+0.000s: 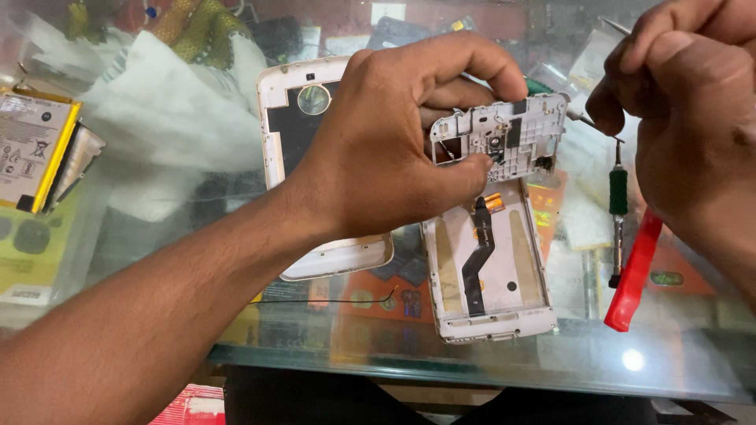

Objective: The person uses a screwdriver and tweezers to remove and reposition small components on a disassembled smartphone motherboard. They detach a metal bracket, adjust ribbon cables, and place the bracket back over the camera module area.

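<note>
My left hand (386,149) pinches a small white plastic phone inner cover (504,138) between thumb and fingers, lifted above an opened phone frame (492,271). The frame lies flat on the glass counter with a black flex cable running down its middle. My right hand (693,126) is at the upper right, fingers closed around a thin metal tool (587,120) whose tip points toward the cover's right edge. A white phone back shell (291,134) with a round camera hole lies partly hidden beneath my left hand.
A green-handled screwdriver (618,212) and a red pry tool (634,271) lie right of the frame. A flat phone battery (35,149) sits at far left beside white cloth (165,118). The glass counter edge (472,374) runs along the front; clutter shows beneath the glass.
</note>
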A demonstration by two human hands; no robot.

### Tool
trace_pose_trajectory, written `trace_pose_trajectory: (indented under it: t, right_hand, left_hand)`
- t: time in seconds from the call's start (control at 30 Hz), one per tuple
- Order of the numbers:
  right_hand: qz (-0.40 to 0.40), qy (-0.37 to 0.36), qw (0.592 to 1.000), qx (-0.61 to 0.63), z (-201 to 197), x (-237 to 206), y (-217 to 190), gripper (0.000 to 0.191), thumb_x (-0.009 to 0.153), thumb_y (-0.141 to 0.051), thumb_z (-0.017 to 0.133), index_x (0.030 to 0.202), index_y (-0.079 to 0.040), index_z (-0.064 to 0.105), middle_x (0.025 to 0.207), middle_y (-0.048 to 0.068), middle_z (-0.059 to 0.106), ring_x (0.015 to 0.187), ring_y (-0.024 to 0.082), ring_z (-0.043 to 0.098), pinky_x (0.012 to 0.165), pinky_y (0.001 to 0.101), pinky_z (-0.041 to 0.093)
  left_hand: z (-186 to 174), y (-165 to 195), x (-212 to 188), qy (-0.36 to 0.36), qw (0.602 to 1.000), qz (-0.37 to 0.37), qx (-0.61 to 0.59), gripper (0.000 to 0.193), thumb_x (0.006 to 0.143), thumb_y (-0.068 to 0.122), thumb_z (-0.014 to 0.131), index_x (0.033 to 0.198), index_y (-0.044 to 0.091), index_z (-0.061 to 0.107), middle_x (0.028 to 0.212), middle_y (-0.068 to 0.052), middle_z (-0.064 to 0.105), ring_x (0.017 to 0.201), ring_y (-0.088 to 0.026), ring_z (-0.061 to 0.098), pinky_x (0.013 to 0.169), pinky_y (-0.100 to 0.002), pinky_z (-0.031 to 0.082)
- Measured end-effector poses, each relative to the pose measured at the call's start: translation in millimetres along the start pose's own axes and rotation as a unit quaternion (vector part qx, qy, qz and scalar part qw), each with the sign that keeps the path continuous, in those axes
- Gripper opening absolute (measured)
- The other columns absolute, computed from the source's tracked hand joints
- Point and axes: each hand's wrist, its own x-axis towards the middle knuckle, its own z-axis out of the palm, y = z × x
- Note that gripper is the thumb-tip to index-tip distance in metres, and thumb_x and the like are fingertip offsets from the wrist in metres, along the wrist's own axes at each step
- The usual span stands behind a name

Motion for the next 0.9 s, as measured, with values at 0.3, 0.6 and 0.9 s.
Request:
trace_pose_trajectory:
  t: [0.3,0.6,0.9]
  right_hand:
    - [-0.087,-0.027,0.994,-0.064,8,-3,-3,0.028,0.120,-0.019,0.043,0.100,0.001,0.049,0.083,0.008,0.053,0.071,0.017,0.052,0.070,0.0276,0.048]
    - [-0.094,-0.031,0.994,-0.053,7,-4,-9,0.007,0.107,-0.005,0.053,0.105,0.001,0.052,0.094,0.014,0.062,0.086,0.020,0.066,0.082,0.0308,0.059]
    - [-0.088,-0.125,0.981,-0.121,9,-7,-38,0.015,0.094,0.006,0.065,0.102,0.001,0.053,0.103,0.022,0.069,0.097,0.024,0.074,0.093,0.0359,0.064]
  left_hand:
    - [0,5,2,0.004,0.999,-0.039,-0.018,0.037,0.085,-0.007,0.070,0.119,0.003,0.060,0.108,-0.011,0.079,0.098,-0.013,0.080,0.080,-0.023,0.069]
    - [-2,-1,1,0.020,0.998,0.038,0.051,0.037,0.084,-0.009,0.073,0.117,0.001,0.061,0.113,-0.014,0.075,0.111,-0.020,0.077,0.086,-0.028,0.068]
    - [-4,-5,1,0.027,0.998,-0.007,0.053,0.037,0.083,-0.004,0.075,0.117,0.003,0.061,0.110,-0.010,0.077,0.106,-0.015,0.078,0.084,-0.026,0.065]
